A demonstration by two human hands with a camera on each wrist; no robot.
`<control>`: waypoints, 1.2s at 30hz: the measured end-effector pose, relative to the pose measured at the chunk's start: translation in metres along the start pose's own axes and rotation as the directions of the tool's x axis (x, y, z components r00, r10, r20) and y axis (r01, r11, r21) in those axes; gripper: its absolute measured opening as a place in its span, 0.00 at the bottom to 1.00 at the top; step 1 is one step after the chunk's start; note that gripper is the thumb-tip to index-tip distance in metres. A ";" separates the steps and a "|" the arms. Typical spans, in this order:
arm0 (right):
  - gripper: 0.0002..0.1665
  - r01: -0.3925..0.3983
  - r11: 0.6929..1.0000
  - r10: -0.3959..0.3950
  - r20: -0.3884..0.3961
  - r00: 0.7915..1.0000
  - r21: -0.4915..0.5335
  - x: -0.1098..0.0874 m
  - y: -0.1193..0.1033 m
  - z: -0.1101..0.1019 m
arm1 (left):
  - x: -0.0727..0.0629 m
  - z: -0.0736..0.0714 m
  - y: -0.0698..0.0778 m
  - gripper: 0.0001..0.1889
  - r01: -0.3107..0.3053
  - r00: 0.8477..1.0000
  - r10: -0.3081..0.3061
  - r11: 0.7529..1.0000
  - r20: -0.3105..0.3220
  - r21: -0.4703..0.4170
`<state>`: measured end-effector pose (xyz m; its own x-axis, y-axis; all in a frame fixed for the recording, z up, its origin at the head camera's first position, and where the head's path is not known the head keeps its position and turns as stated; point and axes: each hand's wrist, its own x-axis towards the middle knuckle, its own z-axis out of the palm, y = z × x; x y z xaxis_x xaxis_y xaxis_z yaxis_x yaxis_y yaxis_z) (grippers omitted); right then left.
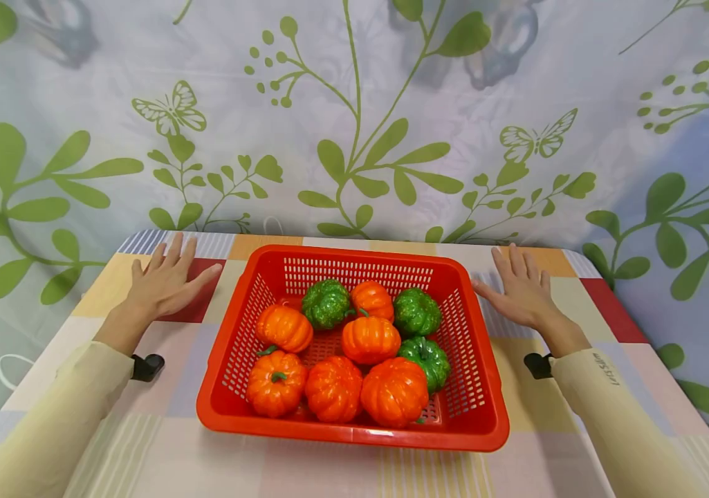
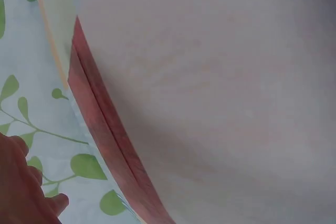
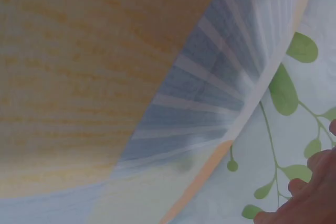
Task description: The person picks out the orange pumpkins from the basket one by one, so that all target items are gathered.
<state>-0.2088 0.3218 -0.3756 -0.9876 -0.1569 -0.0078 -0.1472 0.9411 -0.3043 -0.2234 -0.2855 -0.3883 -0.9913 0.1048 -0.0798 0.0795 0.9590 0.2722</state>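
Note:
A red plastic basket [image 1: 354, 434] with perforated walls stands mid-table. Inside lie several orange pumpkins [image 1: 371, 339] and, mostly toward the back and right, 3 green pumpkins [image 1: 417, 312]. To the left of the basket, my left hand [image 1: 164, 280] has its fingers spread and nothing in its grasp. My right hand [image 1: 521, 290] is on the other side, fingers straight, thumb near the basket's right rim. Each wrist view catches only part of its hand, the left fingers [image 2: 35, 174] at lower left and the right fingers [image 3: 310, 182] at lower right.
A patchwork-patterned cloth [image 1: 292, 470] covers the table. Behind its far edge hangs a pale curtain [image 1: 217, 138] with green leaves and butterflies. A white cable [image 1: 8, 370] loops by the table's left edge. Dark wrist mounts [image 1: 147, 367] sit below both sleeves.

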 end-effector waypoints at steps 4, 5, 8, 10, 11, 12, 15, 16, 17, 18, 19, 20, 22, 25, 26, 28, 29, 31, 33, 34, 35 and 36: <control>0.56 0.022 1.000 -0.021 -0.036 0.999 0.009 -0.002 0.000 -0.002 | 0.000 -0.001 0.004 0.51 -0.008 1.000 0.008 1.000 0.001 -0.013; 0.56 0.028 1.000 -0.027 -0.046 0.999 0.010 -0.003 -0.001 -0.002 | 0.000 -0.001 0.005 0.50 -0.014 1.000 0.014 1.000 0.002 -0.017; 0.55 0.056 0.998 -0.055 -0.082 0.995 0.012 -0.005 -0.002 -0.004 | -0.002 -0.004 0.008 0.50 -0.034 0.999 0.034 0.999 -0.017 -0.028; 0.55 0.077 0.997 -0.076 -0.107 0.991 0.013 -0.008 -0.004 -0.005 | -0.005 -0.006 0.012 0.48 -0.060 0.997 0.058 0.997 -0.047 -0.050; 0.55 0.090 0.996 -0.087 -0.120 0.989 0.017 -0.010 -0.005 -0.006 | -0.007 -0.008 0.015 0.48 -0.080 0.995 0.075 0.995 -0.070 -0.062; 0.54 0.103 0.994 -0.099 -0.133 0.986 0.021 -0.012 -0.006 -0.008 | -0.009 -0.009 0.017 0.47 -0.101 0.991 0.094 0.992 -0.095 -0.074; 0.53 0.139 0.990 -0.132 -0.167 0.977 0.035 -0.019 -0.011 -0.012 | -0.016 -0.014 0.026 0.44 -0.182 0.974 0.159 0.974 -0.163 -0.135; 0.52 0.154 0.987 -0.145 -0.178 0.973 0.040 -0.021 -0.013 -0.013 | -0.018 -0.015 0.029 0.43 -0.211 0.966 0.182 0.965 -0.185 -0.155; 0.51 0.169 0.985 -0.158 -0.188 0.969 0.044 -0.024 -0.015 -0.014 | -0.021 -0.016 0.033 0.43 -0.236 0.959 0.200 0.956 -0.200 -0.173; 0.51 0.185 0.982 -0.173 -0.199 0.965 0.046 -0.026 -0.016 -0.015 | -0.024 -0.018 0.036 0.43 -0.258 0.954 0.216 0.946 -0.209 -0.198; 0.50 0.205 0.978 -0.191 -0.210 0.959 0.048 -0.028 -0.018 -0.015 | -0.027 -0.019 0.039 0.43 -0.279 0.949 0.232 0.934 -0.213 -0.223; 0.50 0.224 0.973 -0.209 -0.220 0.953 0.048 -0.030 -0.019 -0.016 | -0.030 -0.019 0.043 0.43 -0.294 0.946 0.243 0.923 -0.215 -0.249; 0.49 0.264 0.963 -0.245 -0.242 0.939 0.050 -0.035 -0.022 -0.017 | -0.037 -0.020 0.048 0.43 -0.317 0.942 0.264 0.904 -0.210 -0.286; 0.48 0.312 0.948 -0.285 -0.271 0.920 0.064 -0.043 -0.027 -0.019 | -0.047 -0.019 0.055 0.42 -0.358 0.931 0.304 0.870 -0.203 -0.338; 0.48 0.318 0.945 -0.287 -0.275 0.918 0.072 -0.046 -0.028 -0.020 | -0.051 -0.019 0.057 0.42 -0.368 0.928 0.314 0.857 -0.199 -0.362; 0.48 0.330 0.940 -0.293 -0.286 0.912 0.090 -0.052 -0.033 -0.022 | -0.058 -0.017 0.060 0.41 -0.397 0.918 0.344 0.816 -0.198 -0.421; 0.47 0.335 0.937 -0.295 -0.290 0.910 0.097 -0.055 -0.036 -0.024 | -0.061 -0.017 0.061 0.41 -0.410 0.912 0.360 0.787 -0.197 -0.461; 0.46 0.343 0.933 -0.299 -0.294 0.908 0.111 -0.062 -0.043 -0.026 | -0.069 -0.016 0.064 0.39 -0.422 0.904 0.382 0.720 -0.193 -0.551; 0.44 0.364 0.924 -0.314 -0.308 0.898 0.119 -0.069 -0.050 -0.028 | -0.075 -0.016 0.066 0.38 -0.431 0.892 0.406 0.641 -0.196 -0.635; 0.42 0.378 0.918 -0.324 -0.317 0.891 0.123 -0.073 -0.053 -0.029 | -0.077 -0.016 0.067 0.38 -0.435 0.886 0.418 0.603 -0.201 -0.668; 0.41 0.393 0.910 -0.336 -0.326 0.884 0.130 -0.076 -0.057 -0.030 | -0.079 -0.015 0.067 0.38 -0.438 0.881 0.426 0.574 -0.205 -0.692; 0.40 0.411 0.901 -0.348 -0.337 0.875 0.136 -0.080 -0.060 -0.030 | -0.081 -0.015 0.068 0.38 -0.442 0.877 0.433 0.554 -0.209 -0.706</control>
<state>-0.1231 0.2866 -0.3278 -0.8315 -0.3638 0.4197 -0.5308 0.7431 -0.4075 -0.1395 -0.2330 -0.3495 -0.8568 0.4518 0.2484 0.4078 0.2989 0.8628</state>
